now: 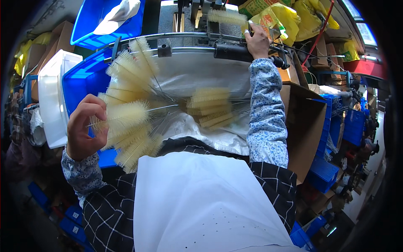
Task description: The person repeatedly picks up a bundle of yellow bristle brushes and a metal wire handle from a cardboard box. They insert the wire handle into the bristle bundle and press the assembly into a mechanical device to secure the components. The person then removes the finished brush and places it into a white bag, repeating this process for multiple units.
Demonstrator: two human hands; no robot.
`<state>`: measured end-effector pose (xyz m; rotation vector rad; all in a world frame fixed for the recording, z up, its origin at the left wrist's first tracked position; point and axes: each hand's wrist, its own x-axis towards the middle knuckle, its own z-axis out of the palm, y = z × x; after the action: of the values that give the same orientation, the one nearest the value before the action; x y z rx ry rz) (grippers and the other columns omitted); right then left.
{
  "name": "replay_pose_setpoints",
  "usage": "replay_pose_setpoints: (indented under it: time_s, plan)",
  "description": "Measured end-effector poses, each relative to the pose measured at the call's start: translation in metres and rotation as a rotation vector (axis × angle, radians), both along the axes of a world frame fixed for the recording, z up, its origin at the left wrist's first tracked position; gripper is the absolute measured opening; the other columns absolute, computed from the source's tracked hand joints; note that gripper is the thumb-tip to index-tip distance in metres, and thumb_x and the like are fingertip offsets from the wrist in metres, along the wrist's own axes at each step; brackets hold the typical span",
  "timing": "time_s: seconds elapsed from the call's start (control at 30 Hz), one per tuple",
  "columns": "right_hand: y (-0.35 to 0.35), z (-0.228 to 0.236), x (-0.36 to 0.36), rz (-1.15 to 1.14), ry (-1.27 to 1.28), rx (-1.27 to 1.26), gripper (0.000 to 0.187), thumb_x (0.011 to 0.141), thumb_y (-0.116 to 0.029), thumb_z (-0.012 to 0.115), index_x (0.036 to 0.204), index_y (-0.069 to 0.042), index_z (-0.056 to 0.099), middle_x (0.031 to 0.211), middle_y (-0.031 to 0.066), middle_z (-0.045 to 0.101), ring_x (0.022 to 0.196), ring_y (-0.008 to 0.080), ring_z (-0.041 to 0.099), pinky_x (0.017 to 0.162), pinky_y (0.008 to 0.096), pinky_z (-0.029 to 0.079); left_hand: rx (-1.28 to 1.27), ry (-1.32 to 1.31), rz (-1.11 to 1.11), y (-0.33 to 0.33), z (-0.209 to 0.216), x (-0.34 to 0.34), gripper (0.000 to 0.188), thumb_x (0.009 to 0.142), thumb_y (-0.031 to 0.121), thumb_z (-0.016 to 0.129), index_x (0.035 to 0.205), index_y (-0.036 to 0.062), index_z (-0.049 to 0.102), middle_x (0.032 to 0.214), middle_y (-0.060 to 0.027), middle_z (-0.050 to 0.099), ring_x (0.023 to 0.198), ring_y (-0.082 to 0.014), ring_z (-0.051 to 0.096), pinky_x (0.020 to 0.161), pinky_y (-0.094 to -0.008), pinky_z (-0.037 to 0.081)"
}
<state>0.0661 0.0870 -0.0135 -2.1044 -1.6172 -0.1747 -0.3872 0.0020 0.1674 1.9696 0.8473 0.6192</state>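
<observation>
My left hand (86, 126) is at the left, with thumb and fingers curled around the bristle end of a pale yellow wire brush (126, 114). That brush's bare wire stem points right. More brushes (132, 75) lie fanned around it, overlapping. At the upper right my right hand (257, 40) reaches to a metal machine (189, 42). Its bent fingertips meet the right end of another bristle brush (226, 17), which lies level across the machine; the exact grip is partly hidden. Between my arms, a bundle of brushes (210, 105) rests on white sheeting (180, 126).
Blue bins (84, 80) and a white plastic tub (54, 96) stand at the left. An open cardboard box (306, 126) sits right of my right forearm. Yellow bags (277, 21) are piled behind the machine. A black cylinder (233, 51) is on its front rail.
</observation>
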Motion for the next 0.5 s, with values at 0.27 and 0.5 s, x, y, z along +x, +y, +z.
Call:
replay_pose_setpoints:
  time_s: [0.27, 0.5]
  plan:
    - [0.012, 0.004, -0.040, 0.013, 0.011, 0.031, 0.037, 0.073, -0.021, 0.058, 0.108, -0.010, 0.057, 0.102, 0.0071, 0.057, 0.096, 0.0246, 0.052, 0.080, 0.0432, 0.033, 0.007, -0.020, 0.014, -0.001, 0.009, 0.003, 0.033, 0.053, -0.008, 0.051, 0.084, 0.0027, 0.046, 0.084, -0.0086, 0.043, 0.077, -0.0160, 0.044, 0.073, -0.0236, 0.038]
    - [0.020, 0.013, -0.103, -0.017, 0.000, -0.015, 0.035, 0.078, -0.024, 0.053, 0.110, -0.010, 0.056, 0.101, 0.0074, 0.057, 0.095, 0.0254, 0.053, 0.079, 0.0431, 0.034, 0.019, -0.052, -0.056, 0.006, 0.005, 0.010, 0.032, 0.053, -0.008, 0.051, 0.082, 0.0031, 0.046, 0.082, -0.0080, 0.044, 0.074, -0.0156, 0.044, 0.069, -0.0235, 0.038]
